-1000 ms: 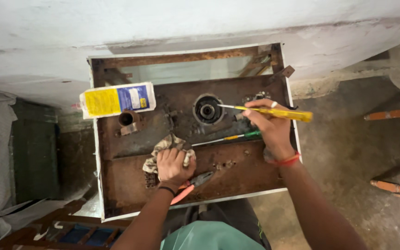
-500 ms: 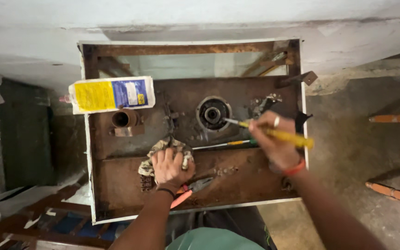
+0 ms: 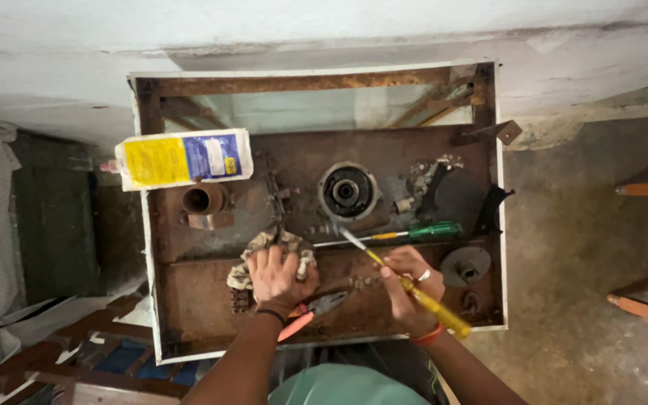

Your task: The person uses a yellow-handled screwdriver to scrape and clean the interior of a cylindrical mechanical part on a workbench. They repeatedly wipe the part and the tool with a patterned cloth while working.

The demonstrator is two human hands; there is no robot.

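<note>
Rusty brown metal fills the open machine base [image 3: 189,300], a shallow white-edged tray of corroded plates seen from above. The right hand [image 3: 408,289] is closed around a yellow-handled screwdriver [image 3: 406,285], fingers wrapped on the shaft end of the handle; the handle runs back past the wrist, and the blade slants up and away from the grip toward the middle of the base, its tip close to a round black hub [image 3: 347,191] but, as far as can be told, not touching it. Just beyond the knuckles of that hand lies a green-handled screwdriver [image 3: 406,232], flat on the metal and pointing toward the other hand. The left hand [image 3: 277,274] presses down with curled fingers on a crumpled patterned rag [image 3: 264,251], which bunches out from under the fingertips. Between the two wrists, close beside the left one, lie orange-handled pliers [image 3: 310,313] on the lower plate. Farther from the left hand's grip, past the rag, stands a short rusty pipe stub [image 3: 202,199], and beyond it a white bottle with a yellow and blue label [image 3: 181,159] lies on its side across the frame's edge.
</note>
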